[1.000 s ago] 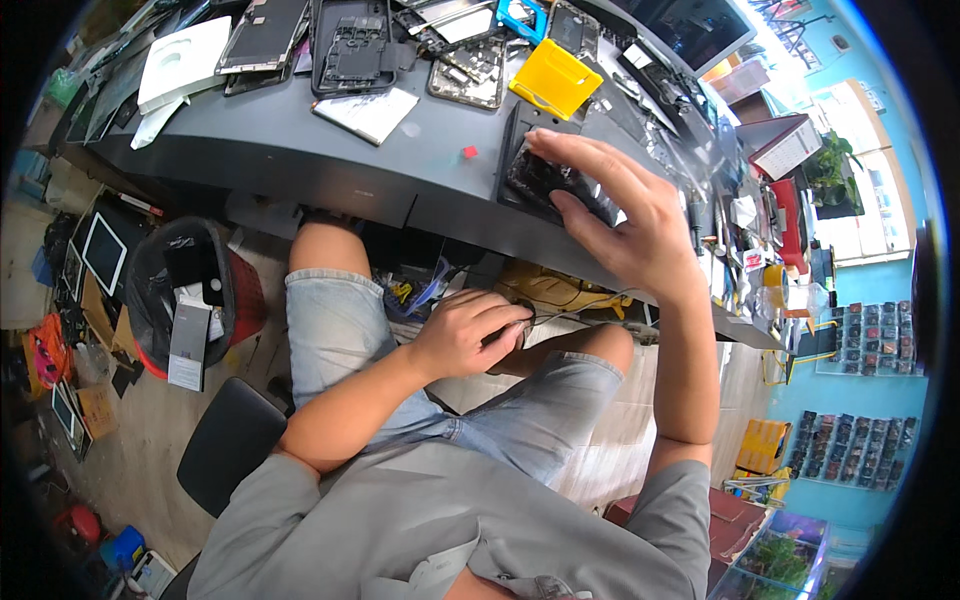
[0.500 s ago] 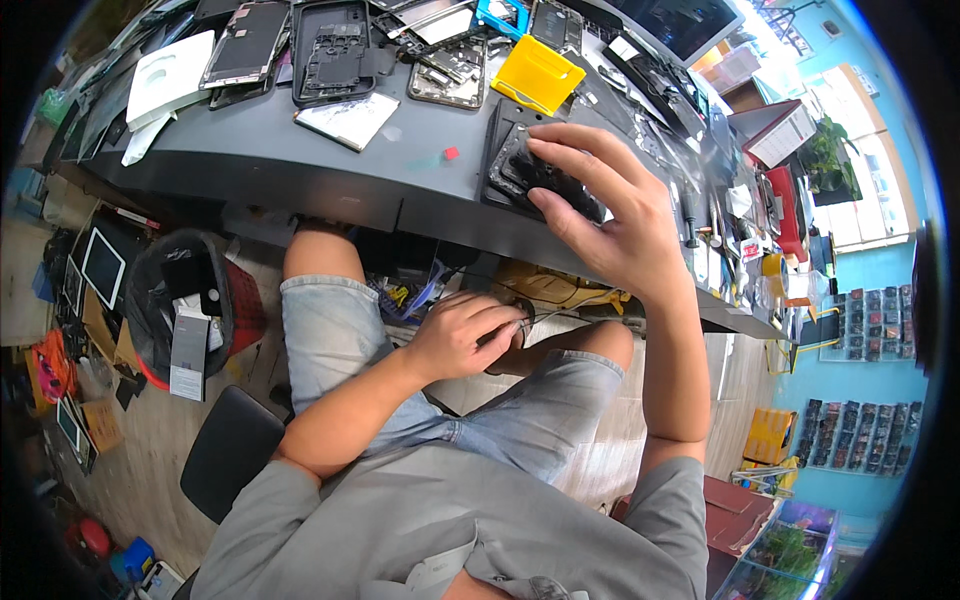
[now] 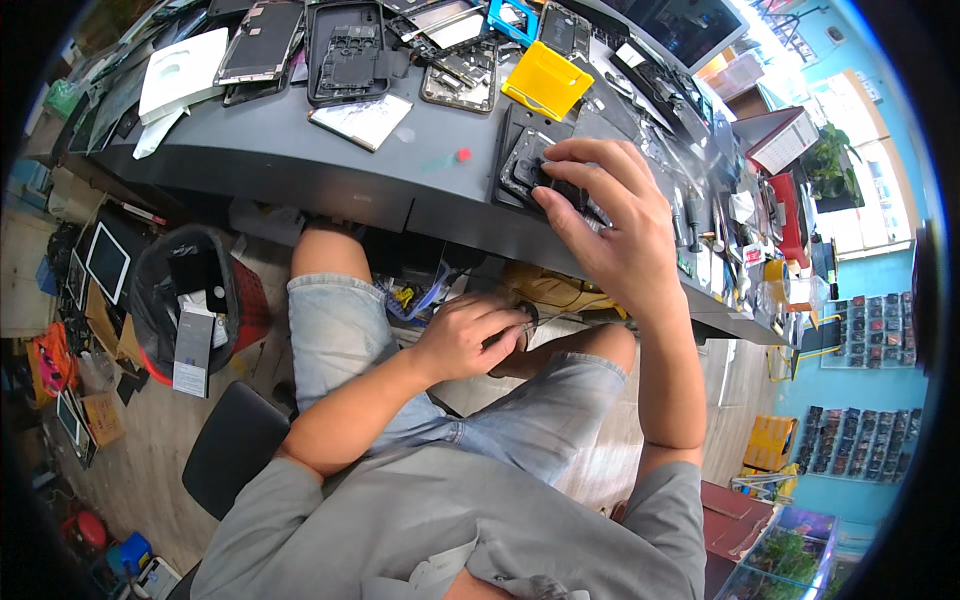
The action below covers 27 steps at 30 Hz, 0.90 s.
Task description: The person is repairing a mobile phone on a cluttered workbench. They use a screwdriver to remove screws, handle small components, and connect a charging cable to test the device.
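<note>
My right hand (image 3: 620, 215) is bent over the near edge of the desk, thumb and fingers curled about a dark thing (image 3: 562, 190) that I cannot make out. Under the fingertips lies an opened phone (image 3: 522, 170) with a dark camera part, on a black flat pad (image 3: 508, 135). Low between my knees hangs my left hand (image 3: 470, 335), its fingers curled in. Near those fingertips are a dark rounded thing (image 3: 528, 311) and thin cables; what the fingers hold, if anything, is hidden.
A yellow plastic holder (image 3: 546, 80) lies just behind the pad. Phone shells (image 3: 345, 55), a white battery-like slab (image 3: 362, 120) and a small red piece (image 3: 463, 154) lie leftward. Tools and a tape roll (image 3: 775, 270) crowd the right. A lined bin (image 3: 250, 305) stands on the floor.
The whole view has shifted slightly. My right thumb and fingers have drawn a little closer together above the phone, uncovering more of its surface. The left hand stays in place.
</note>
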Available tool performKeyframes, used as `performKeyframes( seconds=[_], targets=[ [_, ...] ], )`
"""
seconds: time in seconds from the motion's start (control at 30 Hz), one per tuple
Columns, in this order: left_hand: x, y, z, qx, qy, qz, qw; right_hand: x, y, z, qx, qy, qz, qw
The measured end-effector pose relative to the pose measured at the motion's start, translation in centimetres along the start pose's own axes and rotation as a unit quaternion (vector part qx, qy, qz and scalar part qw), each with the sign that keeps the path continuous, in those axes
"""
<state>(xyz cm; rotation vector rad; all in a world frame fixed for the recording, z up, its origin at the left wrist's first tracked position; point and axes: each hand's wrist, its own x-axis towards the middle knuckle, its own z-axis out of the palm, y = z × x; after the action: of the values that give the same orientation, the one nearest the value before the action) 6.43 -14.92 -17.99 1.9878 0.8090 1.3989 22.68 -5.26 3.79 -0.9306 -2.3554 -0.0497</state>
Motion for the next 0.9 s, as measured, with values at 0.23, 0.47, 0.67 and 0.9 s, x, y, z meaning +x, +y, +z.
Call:
performKeyframes(
  seconds=[0.23, 0.47, 0.67, 0.9],
  targets=[
    [0.0, 0.0, -0.1, 0.002, 0.008, 0.0, 1.0, 0.5, 0.1, 0.0, 0.003, -0.006, -0.008, 1.0],
    [-0.1, 0.2, -0.2, -0.003, 0.007, 0.002, 1.0, 1.1, 0.5, -1.1, -0.025, -0.027, -0.049, 0.998],
    [0.2, 0.2, -0.2, -0.012, 0.015, 0.006, 1.0, 0.9, 0.9, -0.7, -0.035, 0.007, -0.077, 0.996],
    [0.3, 0.2, -0.4, -0.008, 0.016, 0.011, 1.0, 0.7, 1.7, -1.2, -0.031, -0.013, -0.101, 0.994]
  ],
)
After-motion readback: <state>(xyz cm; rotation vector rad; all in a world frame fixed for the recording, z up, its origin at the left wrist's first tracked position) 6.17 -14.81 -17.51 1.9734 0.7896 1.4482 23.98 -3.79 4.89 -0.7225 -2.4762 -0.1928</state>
